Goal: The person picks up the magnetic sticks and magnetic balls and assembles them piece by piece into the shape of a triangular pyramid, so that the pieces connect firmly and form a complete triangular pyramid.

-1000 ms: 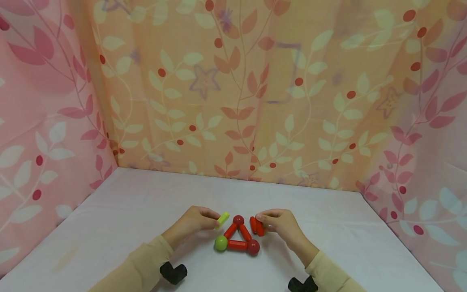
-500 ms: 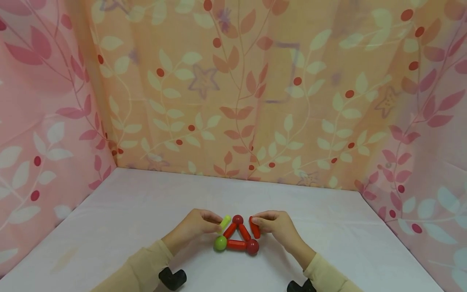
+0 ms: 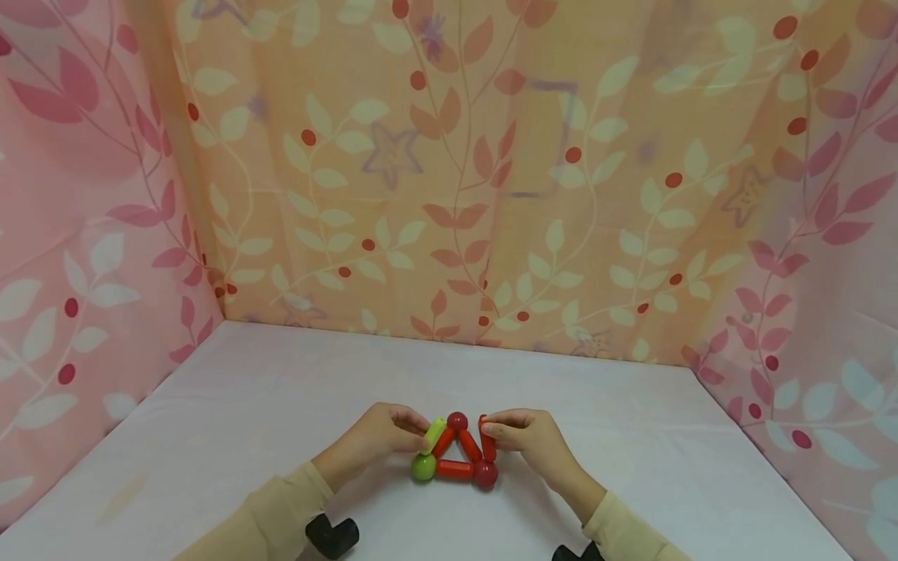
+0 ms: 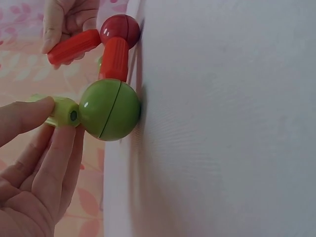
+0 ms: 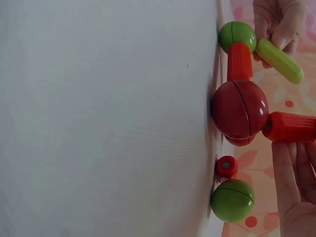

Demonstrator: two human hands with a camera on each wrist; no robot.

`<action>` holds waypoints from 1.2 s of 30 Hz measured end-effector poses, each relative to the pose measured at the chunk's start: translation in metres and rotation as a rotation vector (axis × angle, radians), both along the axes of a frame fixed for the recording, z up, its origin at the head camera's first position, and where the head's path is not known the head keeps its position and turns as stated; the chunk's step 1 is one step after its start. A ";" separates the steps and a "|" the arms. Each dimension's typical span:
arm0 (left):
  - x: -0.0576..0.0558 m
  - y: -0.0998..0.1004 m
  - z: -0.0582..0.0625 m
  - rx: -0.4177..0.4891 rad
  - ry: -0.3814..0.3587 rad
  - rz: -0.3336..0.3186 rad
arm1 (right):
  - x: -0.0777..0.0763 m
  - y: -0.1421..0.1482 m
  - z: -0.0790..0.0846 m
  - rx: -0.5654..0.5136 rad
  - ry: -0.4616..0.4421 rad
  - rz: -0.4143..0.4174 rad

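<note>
A triangle of red magnetic rods (image 3: 454, 470) lies on the table, with a green ball (image 3: 424, 467) at its near left corner, a red ball (image 3: 486, 474) at near right and another red ball (image 3: 457, 421) at the far corner. My left hand (image 3: 372, 438) pinches a yellow-green magnetic rod (image 4: 63, 111) between thumb and fingers, its lower end against the green ball. On the other side, my right hand (image 3: 543, 444) pinches an upright, slightly tilted red magnetic rod (image 5: 292, 127), whose lower end meets the near right ball.
Low in the right wrist view, a second green ball (image 5: 233, 200) and a loose red rod (image 5: 226, 167) rest on the white table (image 3: 295, 374); the right hand hides them in the head view. Patterned cloth walls (image 3: 449, 171) stand behind and at both sides.
Both hands have moved inward. The yellow-green rod has come down onto the green ball, and the right hand's red rod has swung down onto the near right red ball.
</note>
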State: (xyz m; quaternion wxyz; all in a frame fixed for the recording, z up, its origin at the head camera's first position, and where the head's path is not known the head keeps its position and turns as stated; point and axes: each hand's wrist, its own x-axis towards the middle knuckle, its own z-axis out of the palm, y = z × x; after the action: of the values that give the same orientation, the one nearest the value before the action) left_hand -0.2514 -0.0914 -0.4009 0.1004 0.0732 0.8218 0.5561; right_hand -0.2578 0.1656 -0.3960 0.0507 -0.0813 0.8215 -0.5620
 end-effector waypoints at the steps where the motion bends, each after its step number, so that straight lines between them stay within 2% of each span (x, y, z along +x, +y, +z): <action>1: 0.000 0.000 0.000 0.002 0.003 -0.006 | 0.000 0.000 0.000 -0.003 0.002 0.003; 24: -0.005 0.007 -0.004 -0.046 -0.019 -0.021 | -0.001 -0.001 -0.002 -0.031 -0.009 0.048; 33: -0.006 0.005 -0.005 -0.043 -0.008 -0.045 | -0.002 -0.004 -0.001 -0.021 -0.006 0.043; 36: -0.007 0.002 -0.004 -0.031 -0.022 -0.043 | -0.004 -0.001 0.003 -0.025 -0.001 0.015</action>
State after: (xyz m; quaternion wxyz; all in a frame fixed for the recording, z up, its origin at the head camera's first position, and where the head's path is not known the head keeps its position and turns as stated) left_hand -0.2581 -0.0890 -0.4054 0.1224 0.0833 0.8274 0.5418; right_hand -0.2617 0.1646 -0.3932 0.0544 -0.0878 0.8139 -0.5718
